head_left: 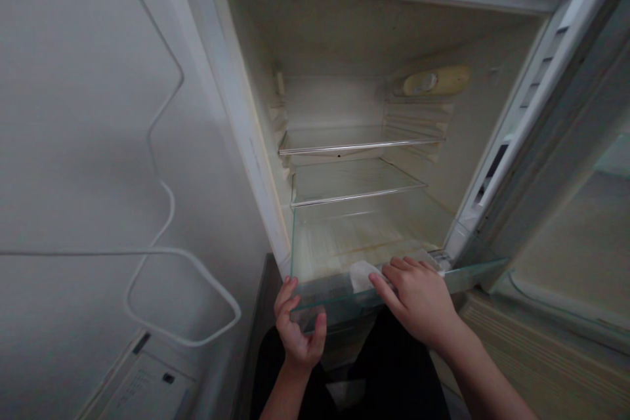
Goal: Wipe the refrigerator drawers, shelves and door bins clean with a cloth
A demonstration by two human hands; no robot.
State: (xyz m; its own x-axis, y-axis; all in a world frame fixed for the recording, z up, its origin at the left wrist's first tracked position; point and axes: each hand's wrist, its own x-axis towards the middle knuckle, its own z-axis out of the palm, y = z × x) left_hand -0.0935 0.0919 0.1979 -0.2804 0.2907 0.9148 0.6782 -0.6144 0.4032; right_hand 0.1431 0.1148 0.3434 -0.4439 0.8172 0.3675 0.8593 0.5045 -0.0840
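Observation:
A clear glass shelf [335, 293] with a greenish edge lies across the front of the open fridge compartment, its near edge jutting out toward me. My left hand [300, 329] grips its near left corner, fingers around the edge and thumb at the front. Palm down, my right hand [418, 296] presses a crumpled white cloth or tissue [361, 275] against the glass near the front edge. Part of the cloth sticks out left of the thumb; the rest is hidden under the hand.
Two glass shelves [359, 138] sit deeper in the fridge [256, 177]. A yellowed lamp cover [445, 81] is on the right inner wall. The open door [556, 131] stands at right. A white cable [207, 275] hangs at left, above a pale panel [147, 384].

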